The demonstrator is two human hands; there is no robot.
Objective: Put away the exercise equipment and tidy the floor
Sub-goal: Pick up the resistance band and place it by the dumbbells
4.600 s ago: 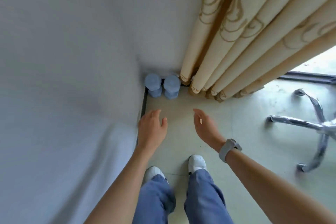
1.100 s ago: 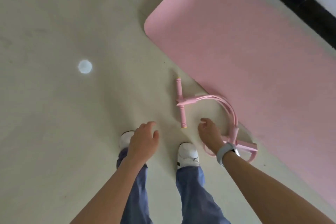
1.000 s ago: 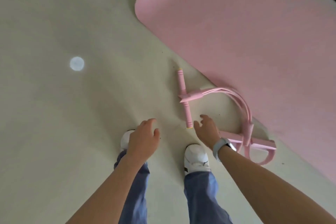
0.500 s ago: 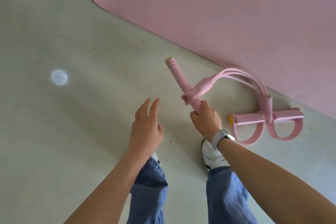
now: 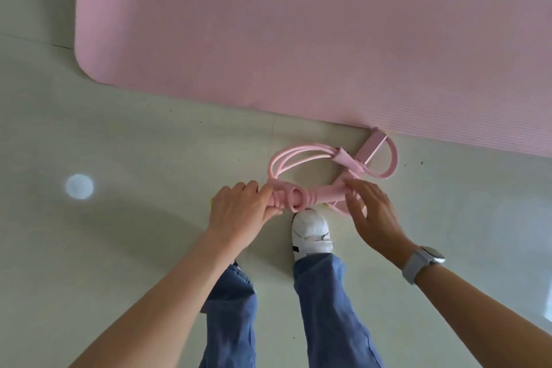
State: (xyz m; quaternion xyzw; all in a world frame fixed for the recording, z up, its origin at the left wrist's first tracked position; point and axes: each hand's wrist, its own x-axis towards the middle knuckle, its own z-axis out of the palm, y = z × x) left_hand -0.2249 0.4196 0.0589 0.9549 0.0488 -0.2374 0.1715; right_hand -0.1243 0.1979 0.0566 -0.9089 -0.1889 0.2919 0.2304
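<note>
A pink pedal resistance band [image 5: 294,155] is partly lifted off the pale floor in front of my feet. Its foam handle bar [image 5: 316,193] lies level between my hands. My left hand [image 5: 239,212] grips the bar's left end. My right hand [image 5: 370,212] hovers at the bar's right end, fingers straight and spread, the fingertips touching it. The band's tubes loop up to the foot pedal and strap [image 5: 379,155], which rest on the floor against the edge of the pink exercise mat [image 5: 298,24]. The mat lies unrolled across the top of the view.
My white right shoe [image 5: 310,230] stands just below the handle bar; my left foot is hidden under my arm. A round spot of light [image 5: 79,187] lies on the floor at left. The rest of the floor around me is bare.
Half a second ago my right hand gripped the handle bar alone. Now my left hand holds it, the bar is raised and level, and my right hand has let go and opened.
</note>
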